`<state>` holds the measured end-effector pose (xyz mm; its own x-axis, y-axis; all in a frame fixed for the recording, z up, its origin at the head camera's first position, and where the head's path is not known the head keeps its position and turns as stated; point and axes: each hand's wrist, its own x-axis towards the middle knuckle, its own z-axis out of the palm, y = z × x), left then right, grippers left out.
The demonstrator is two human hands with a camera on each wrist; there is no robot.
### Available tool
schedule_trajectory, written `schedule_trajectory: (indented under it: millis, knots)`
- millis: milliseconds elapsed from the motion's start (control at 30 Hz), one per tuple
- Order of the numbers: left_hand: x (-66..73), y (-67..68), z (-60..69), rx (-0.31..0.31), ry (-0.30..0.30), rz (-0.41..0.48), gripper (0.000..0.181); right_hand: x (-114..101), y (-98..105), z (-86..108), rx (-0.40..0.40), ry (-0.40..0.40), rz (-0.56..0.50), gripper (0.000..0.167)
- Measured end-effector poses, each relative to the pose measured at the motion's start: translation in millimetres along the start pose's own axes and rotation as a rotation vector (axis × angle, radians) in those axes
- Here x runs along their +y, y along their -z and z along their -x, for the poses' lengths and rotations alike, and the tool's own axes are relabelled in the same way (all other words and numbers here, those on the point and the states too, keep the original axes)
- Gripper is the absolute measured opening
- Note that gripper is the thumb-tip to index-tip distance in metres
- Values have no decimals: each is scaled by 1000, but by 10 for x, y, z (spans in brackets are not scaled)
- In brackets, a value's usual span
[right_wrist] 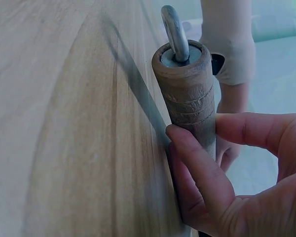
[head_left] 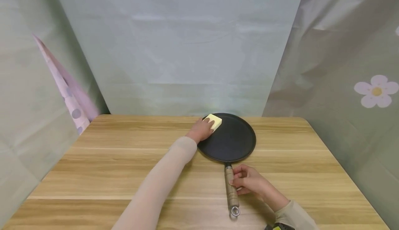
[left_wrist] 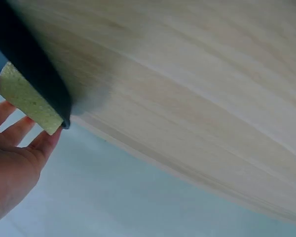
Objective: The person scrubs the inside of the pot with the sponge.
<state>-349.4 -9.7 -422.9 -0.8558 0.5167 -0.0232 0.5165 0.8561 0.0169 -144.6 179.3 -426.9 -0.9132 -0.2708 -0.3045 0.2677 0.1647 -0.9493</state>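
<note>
The yellow sponge (head_left: 217, 121) is in the black flat pan (head_left: 235, 136), at the far left part of its inner surface, near the low rim. It is the only thing which I see in this pan. The left hand (head_left: 202, 129) comes over the left rim of the pan, and its grip is closed on the sponge, with the fingers spread over it. In the left wrist view, the sponge has its flat side against the pan.

The pan lies on the wooden counter (head_left: 124, 174), close to the far edge, and its handle (head_left: 232, 197) points toward the person. This handle is brown with dark bands, and it has 1 metal ring (head_left: 235, 211) at the end. The right hand (head_left: 249, 181) is on the right side of the handle; its grip pinches the handle between thumb and fingers.

The 2 arms have pale sleeves (head_left: 168, 178). At the bottom edge, near the right wrist, a dark object (head_left: 278, 227) with a yellow-green part is only partly visible.

Behind the counter hangs a pale, creased cloth (head_left: 187, 50). On the right cloth there is a pink flower (head_left: 376, 91) with yellow centre, and on the left a pink dotted fabric (head_left: 71, 105).
</note>
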Motion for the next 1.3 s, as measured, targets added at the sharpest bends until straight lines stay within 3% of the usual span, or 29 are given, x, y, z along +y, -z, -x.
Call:
schedule_trajectory:
  millis: [767,1033,1300]
  knots:
    - [-109,36,297,4,-190,-7,49,9,-2,4,-8,4,-17,45]
    - [-107,-15,374,-3,-210,-20,49,18,-2,-5,-7,7,-18,45]
    - [-36,-21,470,0,-180,-6,50,8,-1,-2,-2,0,-21,46]
